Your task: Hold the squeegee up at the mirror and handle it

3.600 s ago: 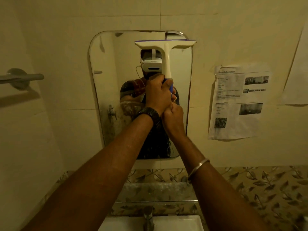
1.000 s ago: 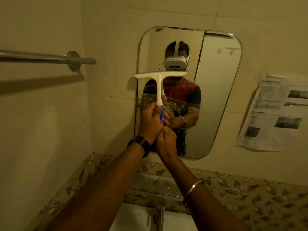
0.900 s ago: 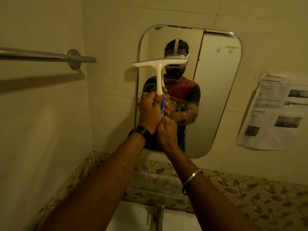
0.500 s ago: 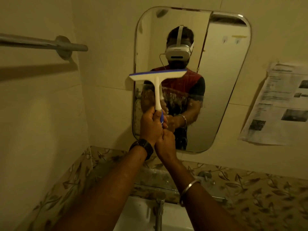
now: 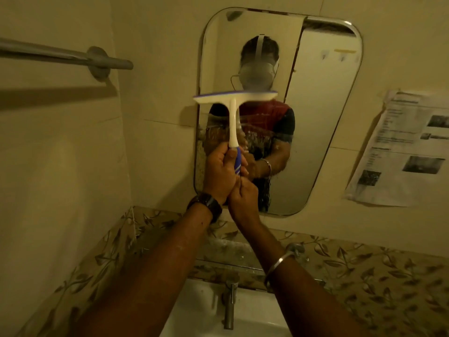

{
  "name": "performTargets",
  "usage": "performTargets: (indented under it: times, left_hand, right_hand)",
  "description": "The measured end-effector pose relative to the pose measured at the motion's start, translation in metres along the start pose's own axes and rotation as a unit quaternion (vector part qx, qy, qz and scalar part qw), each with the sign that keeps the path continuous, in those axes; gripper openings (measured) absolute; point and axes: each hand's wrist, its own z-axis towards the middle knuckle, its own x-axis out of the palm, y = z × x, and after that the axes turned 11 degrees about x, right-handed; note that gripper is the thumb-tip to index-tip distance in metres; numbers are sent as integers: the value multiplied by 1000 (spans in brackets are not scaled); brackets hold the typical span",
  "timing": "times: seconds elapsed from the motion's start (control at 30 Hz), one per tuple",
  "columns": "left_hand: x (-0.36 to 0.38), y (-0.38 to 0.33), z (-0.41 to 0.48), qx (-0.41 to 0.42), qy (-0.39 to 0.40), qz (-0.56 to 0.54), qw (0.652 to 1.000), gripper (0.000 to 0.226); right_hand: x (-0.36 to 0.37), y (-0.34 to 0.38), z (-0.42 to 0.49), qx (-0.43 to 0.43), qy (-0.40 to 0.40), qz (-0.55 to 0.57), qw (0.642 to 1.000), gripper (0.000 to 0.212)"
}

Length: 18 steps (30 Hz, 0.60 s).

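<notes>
A white squeegee point(image 5: 233, 110) with a blue-edged blade and blue grip stands upright against the left half of a rounded wall mirror point(image 5: 323, 117). My left hand point(image 5: 220, 173), with a dark watch at the wrist, grips the blue handle. Just below it my right hand point(image 5: 243, 200), with a metal bangle on the forearm, grips the handle's lower end and touches the left hand. The blade lies level across the mirror's left edge, about midway up. The mirror's lower part looks streaked and spotted.
A metal towel bar point(image 5: 73, 58) juts from the left wall. A printed paper sheet point(image 5: 408, 152) hangs on the wall right of the mirror. Below are a leaf-patterned tile band point(image 5: 379, 268), a chrome tap point(image 5: 229, 305) and a white basin point(image 5: 199, 312).
Across the last second the squeegee went up and came back down the left side of the mirror, both hands still on the handle. The view shifted left since the earliest frame.
</notes>
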Motion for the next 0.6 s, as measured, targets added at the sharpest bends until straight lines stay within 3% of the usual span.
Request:
performTargets:
  times: [0.2, 0.4, 0.6]
  left_hand:
    - [-4, -6, 27, 11, -30, 1, 999, 19]
    - [-2, 38, -8, -35, -44, 34, 998, 21]
    - [11, 69, -65, -111, -6, 31, 993, 19]
  right_hand:
    - [11, 15, 26, -5, 12, -20, 1000, 40]
    - [11, -40, 6, 68, 27, -60, 995, 41]
    - [-8, -91, -38, 111, 15, -77, 991, 38]
